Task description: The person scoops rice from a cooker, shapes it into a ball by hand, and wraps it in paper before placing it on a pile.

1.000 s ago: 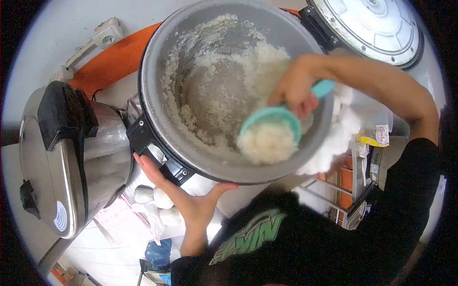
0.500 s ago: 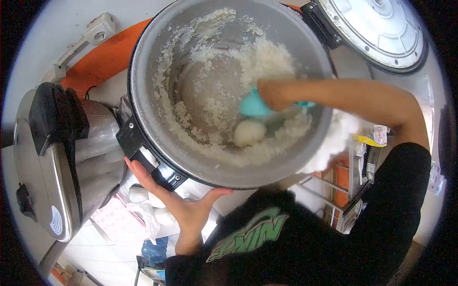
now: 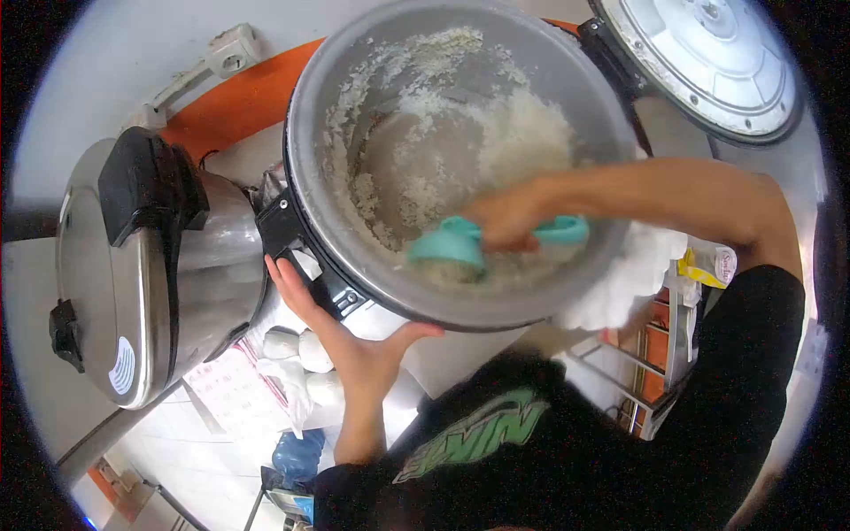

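A large grey metal pot holds white cooked rice, heaped on its right side and smeared in patches round its wall. My right hand reaches inside, closed round the handle of a teal scoop. The scoop's cup is low against the near wall, blurred by motion, and its contents are hard to make out. My left hand rests against the outside of the pot beside its black side handle, thumb and fingers spread wide.
A silver cooker with a black handle stands at the left. The pot's round metal lid is raised at the upper right. White cloth, a yellow-and-white packet and a metal rack are on the right; pink-and-white paper lies at the lower left.
The scoop has moved down and left inside the pot, to where a round white lump of rice showed. The whole view has shifted slightly. My left hand stays against the pot.
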Action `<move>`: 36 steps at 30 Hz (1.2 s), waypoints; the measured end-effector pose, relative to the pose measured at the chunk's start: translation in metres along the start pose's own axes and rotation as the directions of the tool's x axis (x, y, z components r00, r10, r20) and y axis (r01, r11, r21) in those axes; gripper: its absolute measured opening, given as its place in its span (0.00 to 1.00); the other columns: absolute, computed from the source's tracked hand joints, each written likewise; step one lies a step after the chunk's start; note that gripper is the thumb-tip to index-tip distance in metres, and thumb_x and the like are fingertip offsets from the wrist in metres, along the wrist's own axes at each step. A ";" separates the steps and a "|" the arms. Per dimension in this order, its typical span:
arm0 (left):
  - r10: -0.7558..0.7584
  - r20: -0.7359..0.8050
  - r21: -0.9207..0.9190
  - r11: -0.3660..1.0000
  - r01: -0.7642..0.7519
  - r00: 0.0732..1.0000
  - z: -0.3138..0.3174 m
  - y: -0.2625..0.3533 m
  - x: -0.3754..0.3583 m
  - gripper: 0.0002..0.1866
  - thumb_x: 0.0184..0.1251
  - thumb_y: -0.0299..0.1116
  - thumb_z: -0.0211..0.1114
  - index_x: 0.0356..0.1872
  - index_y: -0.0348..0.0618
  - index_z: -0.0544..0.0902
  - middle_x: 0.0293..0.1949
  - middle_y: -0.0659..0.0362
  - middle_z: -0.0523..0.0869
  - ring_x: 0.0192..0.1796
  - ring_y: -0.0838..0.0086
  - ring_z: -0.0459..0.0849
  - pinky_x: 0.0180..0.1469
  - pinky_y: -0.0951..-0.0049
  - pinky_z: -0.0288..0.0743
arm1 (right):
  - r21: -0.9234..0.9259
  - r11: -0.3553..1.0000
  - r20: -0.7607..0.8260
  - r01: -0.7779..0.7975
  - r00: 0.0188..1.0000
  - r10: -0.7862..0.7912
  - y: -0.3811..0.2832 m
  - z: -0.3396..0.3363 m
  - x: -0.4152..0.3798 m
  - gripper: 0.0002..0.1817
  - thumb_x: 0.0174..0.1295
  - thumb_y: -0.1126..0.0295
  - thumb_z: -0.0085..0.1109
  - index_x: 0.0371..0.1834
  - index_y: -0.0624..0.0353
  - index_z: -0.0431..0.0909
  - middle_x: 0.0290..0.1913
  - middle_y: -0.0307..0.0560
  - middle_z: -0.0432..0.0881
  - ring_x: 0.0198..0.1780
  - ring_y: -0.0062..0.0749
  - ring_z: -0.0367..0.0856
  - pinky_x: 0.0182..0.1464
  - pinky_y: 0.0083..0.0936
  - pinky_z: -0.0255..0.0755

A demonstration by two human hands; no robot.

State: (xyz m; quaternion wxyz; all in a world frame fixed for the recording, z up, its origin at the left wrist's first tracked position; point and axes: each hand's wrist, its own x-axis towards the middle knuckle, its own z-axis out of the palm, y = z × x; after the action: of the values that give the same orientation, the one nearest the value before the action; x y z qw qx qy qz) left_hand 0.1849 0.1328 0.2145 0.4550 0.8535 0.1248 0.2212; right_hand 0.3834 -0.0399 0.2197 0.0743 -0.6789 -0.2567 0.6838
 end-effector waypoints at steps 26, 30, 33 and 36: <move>-0.309 0.444 0.453 0.887 0.087 0.841 0.088 -0.115 -0.263 0.64 0.37 0.53 0.78 0.72 0.33 0.49 0.75 0.46 0.47 0.78 0.57 0.42 0.75 0.52 0.39 | 0.864 0.391 -0.339 0.317 0.941 -0.014 0.106 0.274 0.018 0.20 0.59 0.74 0.53 0.56 0.60 0.65 0.22 0.41 0.69 0.19 0.25 0.68 0.20 0.23 0.63; -0.326 0.413 0.454 0.883 0.118 0.850 0.095 -0.108 -0.271 0.65 0.35 0.54 0.78 0.72 0.32 0.49 0.75 0.48 0.47 0.78 0.59 0.43 0.75 0.52 0.40 | -0.029 1.000 -0.862 -0.006 0.507 -0.022 0.091 0.295 0.117 0.33 0.57 0.74 0.57 0.65 0.63 0.54 0.42 0.67 0.78 0.34 0.55 0.83 0.35 0.46 0.77; -0.394 0.385 0.509 0.845 0.164 0.834 0.095 -0.097 -0.278 0.67 0.33 0.54 0.79 0.72 0.30 0.48 0.75 0.48 0.48 0.78 0.60 0.44 0.75 0.53 0.42 | -0.307 0.924 -0.867 -0.227 0.468 -0.173 0.073 0.332 0.156 0.42 0.58 0.72 0.59 0.72 0.66 0.44 0.53 0.78 0.70 0.39 0.64 0.81 0.39 0.47 0.78; -0.422 0.321 0.522 0.826 0.213 0.848 0.098 -0.098 -0.282 0.69 0.30 0.56 0.78 0.71 0.28 0.48 0.75 0.46 0.46 0.77 0.56 0.44 0.74 0.52 0.43 | -0.308 0.928 -0.824 -0.211 0.546 -0.150 0.072 0.333 0.154 0.46 0.58 0.72 0.57 0.74 0.67 0.37 0.55 0.83 0.65 0.40 0.66 0.80 0.39 0.46 0.79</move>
State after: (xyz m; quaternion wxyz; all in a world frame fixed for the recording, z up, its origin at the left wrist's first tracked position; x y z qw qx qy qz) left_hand -0.0137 -0.0003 0.0103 0.2828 0.9304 0.2165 -0.0868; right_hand 0.0686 -0.1153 0.0325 0.0452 -0.9271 -0.3024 0.2167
